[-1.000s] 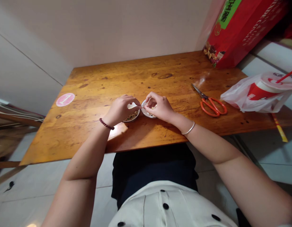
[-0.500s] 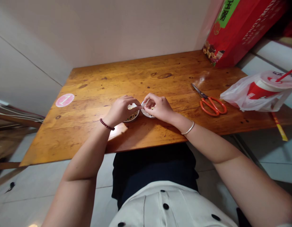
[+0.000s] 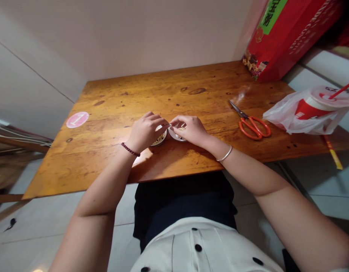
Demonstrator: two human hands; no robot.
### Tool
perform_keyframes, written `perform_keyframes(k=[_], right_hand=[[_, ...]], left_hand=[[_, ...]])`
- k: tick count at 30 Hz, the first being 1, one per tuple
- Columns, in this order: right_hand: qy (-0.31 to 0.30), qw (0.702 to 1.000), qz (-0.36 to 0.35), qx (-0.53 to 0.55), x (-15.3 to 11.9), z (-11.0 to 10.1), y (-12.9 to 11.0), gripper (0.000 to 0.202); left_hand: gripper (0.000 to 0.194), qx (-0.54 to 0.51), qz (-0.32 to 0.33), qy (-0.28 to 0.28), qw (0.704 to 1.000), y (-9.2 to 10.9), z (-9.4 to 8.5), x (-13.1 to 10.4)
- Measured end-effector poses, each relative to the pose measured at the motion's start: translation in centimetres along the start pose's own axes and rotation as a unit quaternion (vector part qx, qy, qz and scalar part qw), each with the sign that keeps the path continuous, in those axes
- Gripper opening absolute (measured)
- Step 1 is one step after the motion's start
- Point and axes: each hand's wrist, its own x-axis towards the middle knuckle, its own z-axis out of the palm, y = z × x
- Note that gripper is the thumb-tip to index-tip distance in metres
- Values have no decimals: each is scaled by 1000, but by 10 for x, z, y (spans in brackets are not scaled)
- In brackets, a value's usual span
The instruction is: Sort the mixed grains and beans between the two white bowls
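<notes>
Two small white dishes stand side by side on the wooden table. The left dish (image 3: 160, 138) holds small yellowish and dark pieces, and the right dish (image 3: 177, 134) holds some pale ones. My left hand (image 3: 147, 131), with a dark beaded bracelet at the wrist, hovers over the left dish, thumb and finger pinched. Over the right dish is my right hand (image 3: 192, 130), also pinched, a silver bangle on its wrist. The fingertips of both hands meet above the gap between the dishes; whatever they grip there is too small to name.
Orange-handled scissors (image 3: 252, 126) lie on the wooden table (image 3: 120, 102), right of my hands. Farther right are a lidded cup (image 3: 314, 107) in a plastic bag (image 3: 282, 111) and a red box (image 3: 284, 41). A round pink sticker (image 3: 77, 119) is at the left.
The fingers of my right hand have drawn closer together, and my left hand has tilted slightly. Both remain over the dishes with their fingertips together.
</notes>
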Motion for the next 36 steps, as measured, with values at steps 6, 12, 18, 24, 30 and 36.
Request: perform_keyframes(k=[6, 12, 18, 24, 30, 36], right_hand=[[-2, 1000, 2, -20, 0, 0, 0, 7], [7, 999, 28, -23, 1, -2, -3, 7], [46, 997, 63, -6, 3, -4, -3, 6], [57, 996, 68, 0, 4, -5, -4, 6], [61, 996, 69, -3, 5, -4, -2, 7], [59, 996, 71, -10, 5, -4, -1, 7]], left_hand=[[25, 26, 17, 14, 999, -1, 2, 0], [26, 10, -20, -6, 1000, 2, -6, 0], [28, -33, -118, -150, 981, -22, -20, -5], [43, -15, -84, -250, 965, -35, -10, -10], [38, -4, -95, -236, 967, -29, -4, -9], [28, 4, -82, -218, 972, -29, -3, -7]])
